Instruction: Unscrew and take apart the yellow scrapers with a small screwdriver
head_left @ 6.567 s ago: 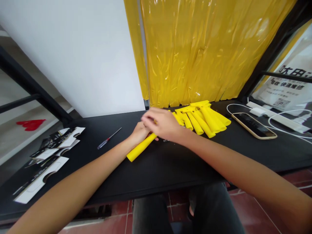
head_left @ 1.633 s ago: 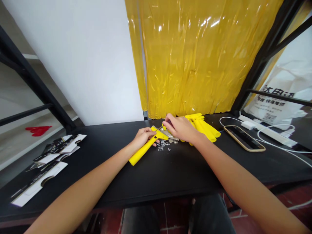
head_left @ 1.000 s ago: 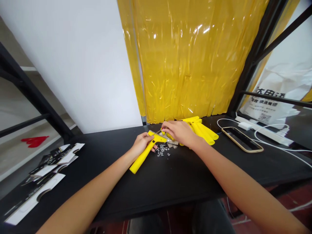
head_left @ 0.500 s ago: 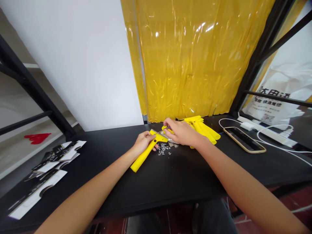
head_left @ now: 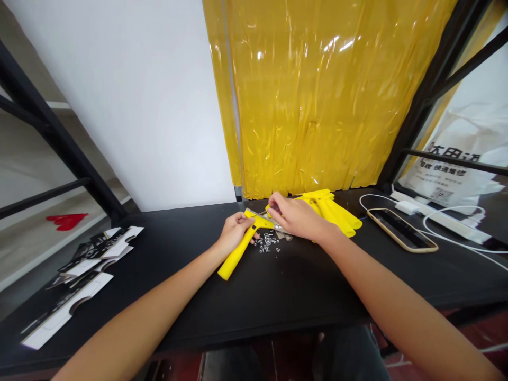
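Note:
A yellow T-shaped plastic handle (head_left: 235,257) slants over the black table, its wide head pointing away from me. My left hand (head_left: 233,230) is closed round it just below the head, thumb on top. Over the right end of the head, my right hand (head_left: 296,214) is bent in a pinch. What its fingertips hold is too small to make out. Small screws and nuts (head_left: 268,242) lie loose in a pile beside the handle. Flat metal pieces (head_left: 282,234) lie partly under my right hand. More yellow handles (head_left: 335,214) are heaped behind my right wrist.
A phone (head_left: 401,229) lies at the right, by a white power strip (head_left: 444,216) and trailing white cables. Black and white cards (head_left: 67,312) are piled at the left. Behind the table hang a white panel (head_left: 159,106) and a yellow plastic curtain (head_left: 317,106). Black frame posts stand on both sides.
The whole view has shifted slightly. My left hand still grips the handle, and my right fingers have moved only a little over its head.

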Tool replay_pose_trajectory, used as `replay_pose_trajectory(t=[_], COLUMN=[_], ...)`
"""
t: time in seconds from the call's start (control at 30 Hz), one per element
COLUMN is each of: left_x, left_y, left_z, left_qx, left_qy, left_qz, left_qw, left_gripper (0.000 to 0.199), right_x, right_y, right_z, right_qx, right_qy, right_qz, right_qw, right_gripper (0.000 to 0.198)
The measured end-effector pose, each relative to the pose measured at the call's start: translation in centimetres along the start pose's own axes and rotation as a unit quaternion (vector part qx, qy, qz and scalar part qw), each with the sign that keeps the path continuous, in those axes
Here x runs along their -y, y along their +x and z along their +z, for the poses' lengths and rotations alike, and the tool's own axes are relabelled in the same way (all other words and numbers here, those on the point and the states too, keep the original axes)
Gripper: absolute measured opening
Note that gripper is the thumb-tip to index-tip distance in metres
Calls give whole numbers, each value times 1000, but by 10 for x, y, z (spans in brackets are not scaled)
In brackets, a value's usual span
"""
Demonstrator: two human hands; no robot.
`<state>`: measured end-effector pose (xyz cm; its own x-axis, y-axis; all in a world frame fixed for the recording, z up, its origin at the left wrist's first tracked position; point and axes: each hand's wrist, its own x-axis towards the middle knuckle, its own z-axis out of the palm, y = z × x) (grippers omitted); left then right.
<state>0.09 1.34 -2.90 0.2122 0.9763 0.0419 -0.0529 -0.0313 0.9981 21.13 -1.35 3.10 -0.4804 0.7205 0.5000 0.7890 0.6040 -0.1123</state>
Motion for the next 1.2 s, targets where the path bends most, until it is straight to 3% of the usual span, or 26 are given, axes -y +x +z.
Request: replay_pose_trajectory(t=[0.17,0.37,0.47,0.6,0.83,1.07,1.2], left_x=[-1,2,3,1,2,2,1], left_y=[0,2,2,1,1,2,1], left_z=[-1,-3,-4,-3,-2,-2,-1], left_qx=[-13,-17,-25,-19,-28,-36,-48], left_qy=[1,-8,-10,1,-9,-2,-6], left_qz=[9,16,27,23,27,22,18], left_qw=[1000,1000,999,1000,999,999,999], left_gripper=[25,27,26,25,25,24,22], right_x=[5,-1,-1,2,1,-4,-1], right_y=[4,1,1,4,2,4,1], right_z=[4,5,8,10,9,13,10], right_qx=[-1,6,8,-14,-1,-16,0], right_qy=[-77,47,21,-28,119,-23,81], right_qz=[54,19,15,70,37,105,59], right_qw=[996,999,1000,997,992,994,995], right_gripper=[39,23,24,35,18,41,29])
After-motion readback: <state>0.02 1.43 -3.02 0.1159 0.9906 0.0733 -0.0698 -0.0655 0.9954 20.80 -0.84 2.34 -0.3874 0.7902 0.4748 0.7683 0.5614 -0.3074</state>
